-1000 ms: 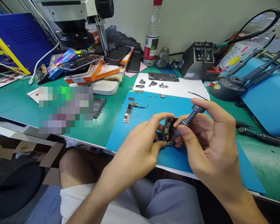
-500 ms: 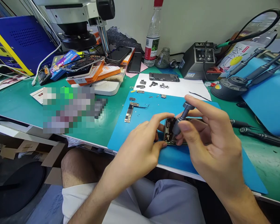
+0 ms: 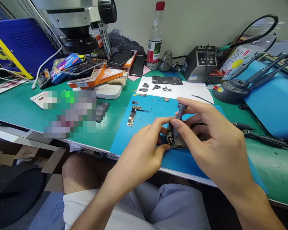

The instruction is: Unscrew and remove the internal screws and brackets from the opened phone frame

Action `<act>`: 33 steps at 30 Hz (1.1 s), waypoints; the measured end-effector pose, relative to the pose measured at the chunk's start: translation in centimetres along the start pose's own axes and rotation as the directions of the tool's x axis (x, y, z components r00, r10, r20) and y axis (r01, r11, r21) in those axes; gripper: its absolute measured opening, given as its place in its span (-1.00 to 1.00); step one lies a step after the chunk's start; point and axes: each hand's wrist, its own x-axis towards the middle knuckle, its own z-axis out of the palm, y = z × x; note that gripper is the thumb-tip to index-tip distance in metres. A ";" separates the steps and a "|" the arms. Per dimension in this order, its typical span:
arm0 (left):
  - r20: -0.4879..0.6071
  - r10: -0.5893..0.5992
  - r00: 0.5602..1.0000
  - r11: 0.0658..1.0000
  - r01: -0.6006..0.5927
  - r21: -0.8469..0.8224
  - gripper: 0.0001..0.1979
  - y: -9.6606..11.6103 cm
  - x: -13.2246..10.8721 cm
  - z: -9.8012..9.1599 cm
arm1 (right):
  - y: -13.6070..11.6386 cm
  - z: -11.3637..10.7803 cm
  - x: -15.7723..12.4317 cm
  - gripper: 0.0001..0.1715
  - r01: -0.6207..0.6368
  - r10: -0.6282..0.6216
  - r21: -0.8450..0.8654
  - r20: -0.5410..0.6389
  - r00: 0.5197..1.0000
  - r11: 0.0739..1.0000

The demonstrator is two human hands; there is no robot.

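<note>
An opened phone (image 3: 176, 140) lies on a blue mat (image 3: 148, 118) near the table's front edge. My left hand (image 3: 144, 150) grips the phone's left end, thumb at its near side and index finger over its top. My right hand (image 3: 211, 143) pinches a grey screwdriver (image 3: 179, 116) between thumb and fingers. The screwdriver stands nearly upright, its tip down inside the phone's left part. Most of the phone is hidden under my right hand.
A logic board (image 3: 132, 116) and small parts lie on the mat and on white paper (image 3: 182, 91) with a phone frame (image 3: 166, 80). Tweezers (image 3: 259, 135) lie right. A microscope (image 3: 79, 28), stacked phones (image 3: 91, 72), bottle (image 3: 155, 36) and soldering station (image 3: 199, 62) stand behind.
My right hand has swung the screwdriver from a slant to nearly upright and shifted it left over the phone. My left hand has kept its grip.
</note>
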 end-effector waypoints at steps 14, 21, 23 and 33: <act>0.008 -0.010 1.000 1.000 0.010 0.024 -0.40 0.5 -0.1 0.0 | 0.2 -0.3 -1.4 -0.42 -0.253 0.351 0.389 -0.203 0.914 0.886; -0.091 0.076 0.993 0.988 -0.063 0.139 -0.64 0.3 0.1 1.1 | 0.6 -0.4 -1.5 -0.46 -0.310 0.433 0.465 -0.185 0.882 0.829; -0.077 0.113 0.991 0.978 -0.097 0.186 -0.81 0.3 0.1 1.4 | 0.6 -0.3 -1.5 -0.48 -0.331 0.455 0.477 -0.172 0.874 0.814; -0.093 0.140 0.986 0.978 -0.122 0.171 -0.92 0.4 0.0 1.3 | 0.8 -0.2 -1.5 -0.52 -0.349 0.453 0.462 -0.134 0.881 0.815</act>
